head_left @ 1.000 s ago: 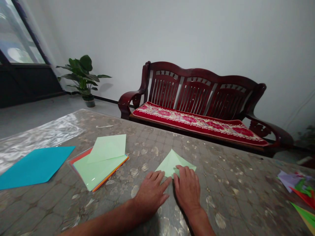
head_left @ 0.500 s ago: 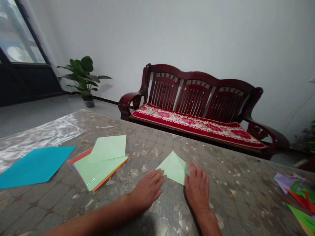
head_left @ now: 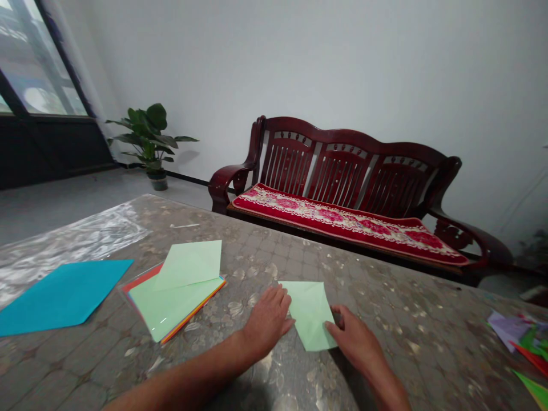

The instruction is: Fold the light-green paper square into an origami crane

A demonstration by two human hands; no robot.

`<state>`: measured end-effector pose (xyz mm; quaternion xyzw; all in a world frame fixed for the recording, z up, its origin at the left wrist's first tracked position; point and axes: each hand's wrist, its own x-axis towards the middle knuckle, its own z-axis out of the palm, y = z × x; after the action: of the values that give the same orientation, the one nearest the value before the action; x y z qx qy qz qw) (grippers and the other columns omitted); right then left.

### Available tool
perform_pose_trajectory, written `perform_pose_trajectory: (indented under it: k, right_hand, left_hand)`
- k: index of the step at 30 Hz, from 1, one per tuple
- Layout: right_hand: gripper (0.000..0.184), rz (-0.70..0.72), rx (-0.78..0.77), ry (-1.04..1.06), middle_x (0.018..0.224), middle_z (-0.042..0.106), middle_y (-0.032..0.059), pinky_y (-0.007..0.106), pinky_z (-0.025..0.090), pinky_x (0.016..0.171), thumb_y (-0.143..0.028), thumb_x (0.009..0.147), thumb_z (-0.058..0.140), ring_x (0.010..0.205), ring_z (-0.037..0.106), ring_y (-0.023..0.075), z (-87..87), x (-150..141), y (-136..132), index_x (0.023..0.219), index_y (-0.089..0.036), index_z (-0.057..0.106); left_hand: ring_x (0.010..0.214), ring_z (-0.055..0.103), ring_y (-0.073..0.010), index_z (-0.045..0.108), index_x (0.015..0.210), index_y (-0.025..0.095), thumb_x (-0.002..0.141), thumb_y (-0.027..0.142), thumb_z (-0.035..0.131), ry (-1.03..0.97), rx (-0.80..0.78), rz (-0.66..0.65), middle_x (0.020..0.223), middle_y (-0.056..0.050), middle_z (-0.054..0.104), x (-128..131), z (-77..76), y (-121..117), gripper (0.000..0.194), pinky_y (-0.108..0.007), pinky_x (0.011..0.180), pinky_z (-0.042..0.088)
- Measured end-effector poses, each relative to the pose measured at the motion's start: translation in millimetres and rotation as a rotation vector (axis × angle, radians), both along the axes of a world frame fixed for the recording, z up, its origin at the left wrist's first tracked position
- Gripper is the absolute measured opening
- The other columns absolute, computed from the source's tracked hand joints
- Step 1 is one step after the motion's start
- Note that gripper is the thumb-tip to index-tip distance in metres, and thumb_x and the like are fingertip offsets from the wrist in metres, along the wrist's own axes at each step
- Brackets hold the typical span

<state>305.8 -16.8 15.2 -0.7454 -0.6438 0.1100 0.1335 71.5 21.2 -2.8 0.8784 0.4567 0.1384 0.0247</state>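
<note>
A folded light green paper (head_left: 309,311) lies flat on the patterned table (head_left: 385,319) in front of me. My left hand (head_left: 268,322) rests flat on the table with its fingers stretched out, fingertips touching the paper's left edge. My right hand (head_left: 355,339) is at the paper's right edge, thumb and fingers curled and pinching that edge.
A stack of coloured sheets (head_left: 175,294) with a loose green sheet (head_left: 190,264) on top lies to the left, beside a blue sheet (head_left: 60,297) and clear plastic film (head_left: 68,242). Coloured paper pieces (head_left: 522,342) lie at the right edge. A wooden bench (head_left: 351,194) and a potted plant (head_left: 149,142) stand beyond.
The green paper has been turned on the table, its point no longer facing away. My right hand moved from on top of it to its right edge; my left hand stayed beside it.
</note>
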Motion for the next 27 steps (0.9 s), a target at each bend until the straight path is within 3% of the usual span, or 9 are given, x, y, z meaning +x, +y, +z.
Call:
perform_pose_trajectory:
  k: [1,4,8,13,15,18,20,24,27]
  right_hand:
    - [0.033,0.027,-0.057,0.106,0.074,0.071,-0.0008,0.023,0.038,0.054,-0.037,0.086,0.053,0.065,0.067,0.0175,0.4,5,6,0.113,-0.023,0.064]
    - [0.046,-0.031,-0.019,0.186,0.080,0.071,0.0025,0.025,0.041,0.060,-0.045,0.085,0.054,0.072,0.067,0.0197,1.7,6,19,0.122,-0.018,0.060]
    - [0.064,-0.115,0.053,0.232,0.085,0.071,0.0033,0.026,0.042,0.064,-0.037,0.079,0.058,0.076,0.067,0.0205,-3.8,-12,20,0.137,-0.015,0.047]
    - [0.078,-0.172,0.141,0.526,0.068,0.065,-0.0028,0.028,0.045,0.059,-0.035,0.072,0.059,0.061,0.062,0.0196,-18.3,-22,9,0.143,-0.010,0.040]
    - [0.073,-0.197,0.160,0.606,0.067,0.065,-0.0032,0.028,0.046,0.059,-0.037,0.070,0.061,0.060,0.062,0.0195,-20.2,-23,4,0.137,-0.011,0.049]
    - [0.045,-0.155,0.158,0.624,0.080,0.072,0.0012,0.029,0.049,0.066,-0.039,0.072,0.059,0.070,0.065,0.0204,-17.2,-26,-3,0.111,-0.018,0.067]
    - [0.032,-0.098,0.171,0.579,0.089,0.073,0.0034,0.031,0.050,0.074,-0.038,0.075,0.057,0.080,0.065,0.0220,-13.4,-29,-7,0.097,-0.020,0.071]
    - [0.027,0.052,0.271,0.420,0.090,0.069,0.0032,0.032,0.048,0.083,-0.029,0.080,0.052,0.092,0.062,0.0226,-9.0,-34,-13,0.097,-0.026,0.074]
    - [0.034,0.243,0.312,0.318,0.083,0.063,0.0034,0.032,0.047,0.079,-0.019,0.083,0.048,0.086,0.059,0.0212,-9.7,-35,-18,0.104,-0.027,0.073]
  left_hand:
    - [0.130,0.047,-0.0280,0.057,0.113,0.015,0.089,0.034,0.064,0.004,-0.012,-0.016,0.129,-0.014,0.059,0,-1.3,-2,0.031,-0.047,0.111,0.035]
    - [0.131,0.046,-0.0268,0.056,0.114,0.016,0.088,0.035,0.065,0.005,-0.039,-0.082,0.130,-0.011,0.058,-5,-1.2,-8,0.033,-0.045,0.113,0.033]
    - [0.127,0.049,-0.0264,0.058,0.110,0.016,0.089,0.040,0.064,0.014,-0.071,-0.080,0.125,-0.010,0.061,-7,3.2,-19,0.032,-0.044,0.115,0.031]
    - [0.125,0.049,-0.0284,0.058,0.111,0.016,0.080,0.045,0.073,0.004,-0.122,-0.017,0.128,-0.010,0.058,-2,0.4,-25,0.045,-0.043,0.112,0.035]
    - [0.128,0.047,-0.0291,0.057,0.117,0.017,0.080,0.047,0.072,-0.013,-0.136,0.002,0.133,-0.011,0.056,-2,-3.0,-25,0.049,-0.043,0.112,0.035]
    - [0.135,0.041,-0.0316,0.052,0.132,0.020,0.082,0.053,0.068,-0.019,-0.148,0.015,0.142,-0.013,0.051,-4,-8.0,-25,0.062,-0.047,0.113,0.032]
    - [0.138,0.038,-0.0335,0.049,0.137,0.020,0.083,0.056,0.064,-0.007,-0.148,0.007,0.147,-0.014,0.047,-6,-10.5,-24,0.067,-0.049,0.114,0.030]
    - [0.139,0.037,-0.0349,0.048,0.140,0.021,0.084,0.060,0.061,0.015,-0.118,-0.014,0.150,-0.015,0.043,-8,-11.3,-22,0.069,-0.053,0.115,0.027]
    - [0.139,0.038,-0.0352,0.049,0.140,0.022,0.084,0.060,0.061,0.036,-0.115,-0.021,0.151,-0.014,0.044,-10,-7.5,-22,0.068,-0.055,0.115,0.025]
